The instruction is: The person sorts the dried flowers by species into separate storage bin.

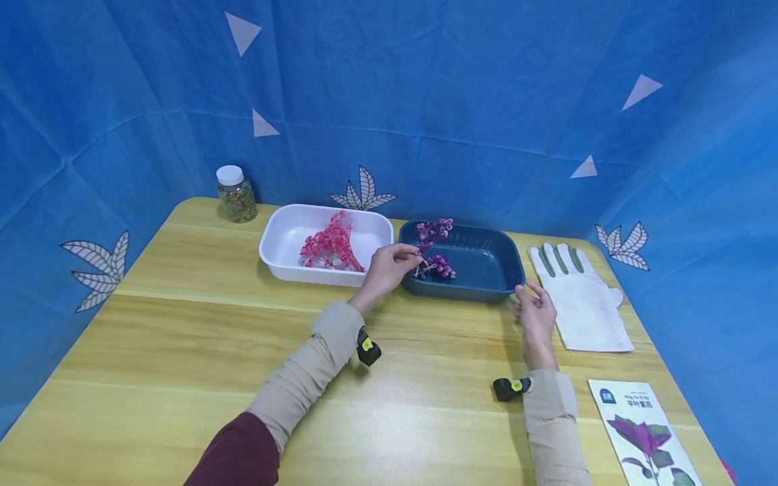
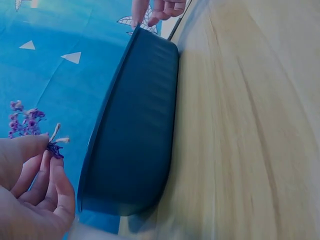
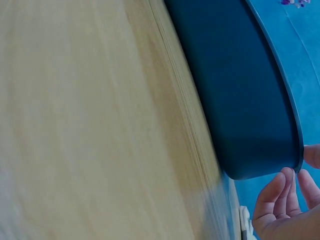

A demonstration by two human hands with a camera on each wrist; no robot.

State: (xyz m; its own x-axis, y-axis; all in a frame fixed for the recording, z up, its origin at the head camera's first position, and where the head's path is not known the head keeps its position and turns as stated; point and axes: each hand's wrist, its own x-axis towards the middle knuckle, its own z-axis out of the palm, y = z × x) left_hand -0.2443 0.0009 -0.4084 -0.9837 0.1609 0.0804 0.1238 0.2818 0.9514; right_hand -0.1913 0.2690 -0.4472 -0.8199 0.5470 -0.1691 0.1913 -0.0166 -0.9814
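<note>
My left hand [image 1: 389, 268] pinches a small bunch of purple dried flowers [image 1: 434, 233] by its stems, over the left end of a dark blue plastic basin [image 1: 486, 290]. Twine [image 2: 56, 131] is tied round the stems, as the left wrist view shows. At the basin's front right corner, my right hand [image 1: 536, 316] grips the rim between thumb and fingers [image 3: 282, 187]. Left of this basin stands a white basin [image 1: 286, 270] with pink dried flowers [image 1: 331, 243] lying in it.
A jar with a white lid [image 1: 237, 196] stands at the back left of the wooden table [image 1: 200, 351]. White gloves [image 1: 583, 304] lie to the right, and a printed flower packet [image 1: 644, 432] lies nearer the front. Blue cloth [image 1: 389, 88] hangs behind.
</note>
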